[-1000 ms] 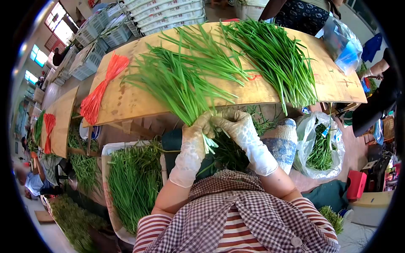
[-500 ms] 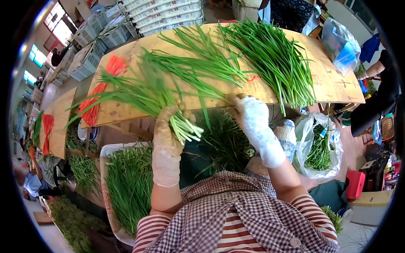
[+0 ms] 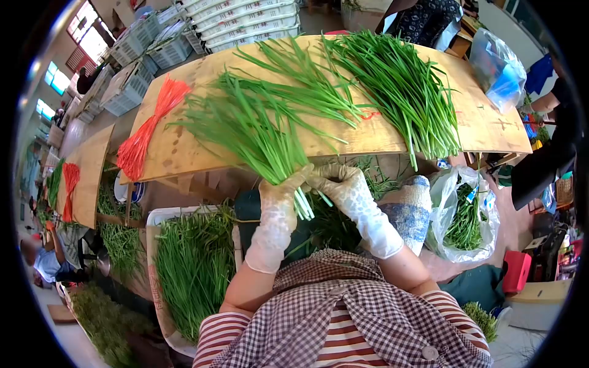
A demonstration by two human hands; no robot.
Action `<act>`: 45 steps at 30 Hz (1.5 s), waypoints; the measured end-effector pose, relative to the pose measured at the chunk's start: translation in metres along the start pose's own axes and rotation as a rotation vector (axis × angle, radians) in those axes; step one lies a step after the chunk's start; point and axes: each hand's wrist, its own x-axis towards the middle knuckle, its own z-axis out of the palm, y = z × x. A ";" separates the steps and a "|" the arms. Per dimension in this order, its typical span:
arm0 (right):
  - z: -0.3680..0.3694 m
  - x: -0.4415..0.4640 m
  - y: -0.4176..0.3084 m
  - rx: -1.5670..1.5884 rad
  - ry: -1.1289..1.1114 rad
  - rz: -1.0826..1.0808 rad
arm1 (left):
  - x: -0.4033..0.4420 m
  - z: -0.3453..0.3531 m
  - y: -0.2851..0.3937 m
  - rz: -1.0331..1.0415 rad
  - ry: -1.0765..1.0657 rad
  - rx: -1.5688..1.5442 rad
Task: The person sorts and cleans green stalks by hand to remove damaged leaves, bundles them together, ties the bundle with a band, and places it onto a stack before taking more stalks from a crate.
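Observation:
My gloved left hand (image 3: 283, 196) is closed round a bunch of garlic chives (image 3: 261, 138), just off the table's near edge. Their pale stem ends poke out below the fist, and the leaves fan up to the left over the wood. Beside it, my gloved right hand (image 3: 343, 187) has its fingers pinched close to the stems, with a pale stem end showing under the fingertips. A few loose chives (image 3: 319, 92) lie on the table behind the bunch. Farther right rests a big pile of chives (image 3: 399, 92), stems toward me.
Red ties (image 3: 150, 132) lie on the left of the wooden table (image 3: 485, 132). Below stands a white crate (image 3: 153, 245) full of greens. A clear bag of greens (image 3: 463, 214) sits at the right, and another plastic bag (image 3: 497, 70) is on the table. People are nearby.
My left hand has moved right and down with the bunch, whose leaves now swing over the table. My right hand has come left and down to meet it, and a long chive strand has left the table.

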 end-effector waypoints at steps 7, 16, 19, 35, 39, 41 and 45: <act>-0.032 -0.016 0.016 -0.696 -0.268 -0.143 | 0.010 -0.025 0.042 0.193 0.119 -0.198; -0.071 0.054 -0.024 -1.136 0.663 -0.462 | 0.023 -0.015 0.064 -0.026 -0.299 -0.483; -0.068 0.064 -0.019 -1.168 0.632 -0.406 | 0.026 -0.016 0.039 -0.284 -0.248 -0.384; -0.010 -0.007 -0.008 -0.198 0.244 -0.077 | 0.021 0.008 -0.007 -0.045 -0.053 -0.137; -0.034 -0.017 0.002 -0.937 -0.161 -0.162 | 0.032 -0.011 0.006 -0.032 0.000 -0.193; -0.043 -0.015 0.016 -1.038 -0.147 -0.105 | 0.034 -0.016 0.014 -0.043 -0.020 -0.220; -0.031 -0.010 -0.009 -0.144 -0.087 -0.131 | 0.030 -0.012 -0.005 -0.079 -0.047 -0.227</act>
